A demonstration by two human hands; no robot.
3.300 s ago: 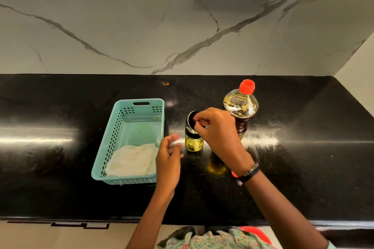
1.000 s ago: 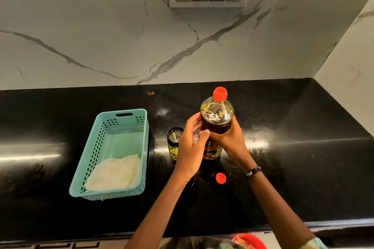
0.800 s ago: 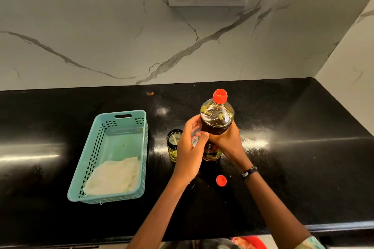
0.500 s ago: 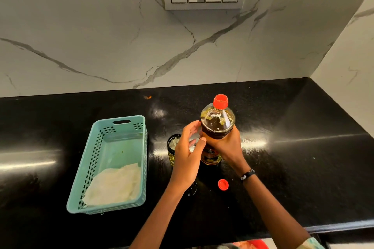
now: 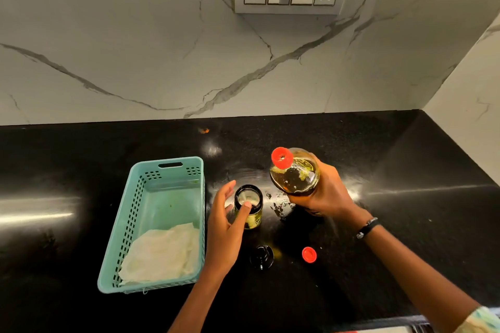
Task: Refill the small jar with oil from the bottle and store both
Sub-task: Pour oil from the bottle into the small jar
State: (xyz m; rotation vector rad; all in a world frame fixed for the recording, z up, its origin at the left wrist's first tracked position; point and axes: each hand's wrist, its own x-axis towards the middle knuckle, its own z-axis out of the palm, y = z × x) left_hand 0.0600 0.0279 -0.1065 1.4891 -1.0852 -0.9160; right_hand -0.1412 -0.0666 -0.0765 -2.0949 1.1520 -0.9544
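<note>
Right hand grips the oil bottle, tilted above the counter; left hand steadies the open small jar, thumb on its rim; bottle likely heavy, oily, slippery; best held round the body.

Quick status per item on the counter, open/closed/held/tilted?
small jar: open, upright, steadied by left hand
jar lid: off, on counter
oil bottle: lifted, tilted toward jar, in right hand
red cap: lying on counter
basket: holds white cloth
</note>
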